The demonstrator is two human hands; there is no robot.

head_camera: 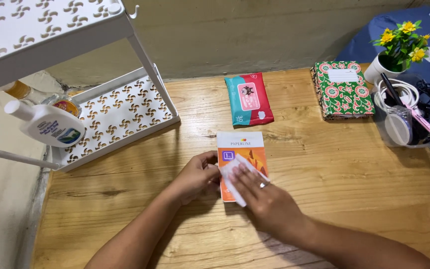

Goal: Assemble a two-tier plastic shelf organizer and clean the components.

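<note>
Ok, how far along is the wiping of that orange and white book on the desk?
Under way. The right hand presses a white wipe on the orange lower cover of the small book, and the left hand steadies its edge. The wipes pack lies behind. The white upper part is uncovered; whether it has been wiped cannot be told.

Orange and white booklet (241, 149) flat on wooden table, white wipe (231, 175) lying across its lower half

Wooden table (324, 169), orange booklet (242, 149), wipes pack (249, 98), patterned notebook (343, 89), white rack (120, 117)
</note>
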